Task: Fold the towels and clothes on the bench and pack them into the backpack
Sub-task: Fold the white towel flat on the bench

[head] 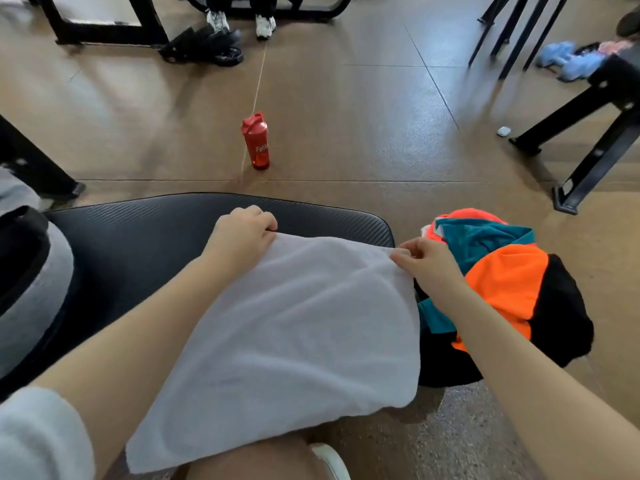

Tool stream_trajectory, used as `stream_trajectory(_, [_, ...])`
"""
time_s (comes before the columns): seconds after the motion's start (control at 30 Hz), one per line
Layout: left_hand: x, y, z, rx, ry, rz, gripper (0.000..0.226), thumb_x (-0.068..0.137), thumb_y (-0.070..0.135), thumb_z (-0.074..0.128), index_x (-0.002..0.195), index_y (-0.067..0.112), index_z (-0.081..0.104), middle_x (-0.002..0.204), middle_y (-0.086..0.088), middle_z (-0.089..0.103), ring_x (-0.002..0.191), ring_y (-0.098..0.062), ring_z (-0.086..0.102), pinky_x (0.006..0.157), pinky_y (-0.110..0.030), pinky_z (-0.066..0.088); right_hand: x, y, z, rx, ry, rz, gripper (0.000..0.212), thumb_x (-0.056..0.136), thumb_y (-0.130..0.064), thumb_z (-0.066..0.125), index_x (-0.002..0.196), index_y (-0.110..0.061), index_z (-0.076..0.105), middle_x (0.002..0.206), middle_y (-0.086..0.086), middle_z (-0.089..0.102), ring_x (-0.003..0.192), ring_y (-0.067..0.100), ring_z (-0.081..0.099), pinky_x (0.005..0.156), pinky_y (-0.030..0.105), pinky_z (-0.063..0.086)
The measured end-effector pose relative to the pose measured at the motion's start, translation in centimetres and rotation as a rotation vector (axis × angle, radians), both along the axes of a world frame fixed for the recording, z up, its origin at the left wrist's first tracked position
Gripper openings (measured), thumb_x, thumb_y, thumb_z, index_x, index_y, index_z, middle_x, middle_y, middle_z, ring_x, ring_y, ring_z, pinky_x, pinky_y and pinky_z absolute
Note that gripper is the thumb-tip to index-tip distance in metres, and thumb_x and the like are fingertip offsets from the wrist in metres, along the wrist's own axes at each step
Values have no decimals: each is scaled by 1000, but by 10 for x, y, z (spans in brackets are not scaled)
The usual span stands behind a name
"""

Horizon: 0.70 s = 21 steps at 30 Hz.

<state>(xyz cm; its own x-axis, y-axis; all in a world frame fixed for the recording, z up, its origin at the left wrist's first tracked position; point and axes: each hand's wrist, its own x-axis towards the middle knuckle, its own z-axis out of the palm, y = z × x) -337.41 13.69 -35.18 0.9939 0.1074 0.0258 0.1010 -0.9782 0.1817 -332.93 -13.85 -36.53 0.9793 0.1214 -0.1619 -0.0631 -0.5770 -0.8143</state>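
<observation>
A pale grey towel [294, 334] lies spread over the black padded bench [138, 244] and hangs toward my knee. My left hand [242, 230] grips the towel's far left corner, fingers curled over its edge. My right hand [426, 261] pinches the far right corner between thumb and fingers. A heap of orange, teal and black clothes [502, 282] sits on the bench's right end, touching the towel. A grey and black backpack [31, 282] rests at the bench's left side, partly out of frame.
A red shaker bottle [256, 142] stands on the brown floor beyond the bench. Black bench legs [588, 161] stand at right, with blue cloths [568, 58] farther back. A person's feet in white shoes [265, 26] and black equipment are at the top.
</observation>
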Motion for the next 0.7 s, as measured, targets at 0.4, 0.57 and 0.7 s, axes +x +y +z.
stream_trajectory(0.4, [-32,33,1,61,-257,95,16,91,16,55,94,9,68,91,-11,65,96,-35,48,76,-40,33,-15,20,25,-248,22,130,16,75,-17,75,64,-15,63,63,-6,55,65,12,52,53,18,38])
stream_trajectory(0.57, [-40,47,5,23,-157,240,19,95,14,43,99,12,61,97,-10,63,86,-31,52,67,-33,30,-12,32,33,86,255,38,8,72,-12,78,71,-11,70,69,4,64,64,15,57,62,26,48])
stream_trajectory(0.7, [-46,66,17,-213,-197,239,18,94,15,46,99,11,63,97,-9,65,81,-22,53,67,-31,37,9,44,41,681,455,-105,11,86,-5,61,91,4,65,80,12,70,66,20,68,62,27,58])
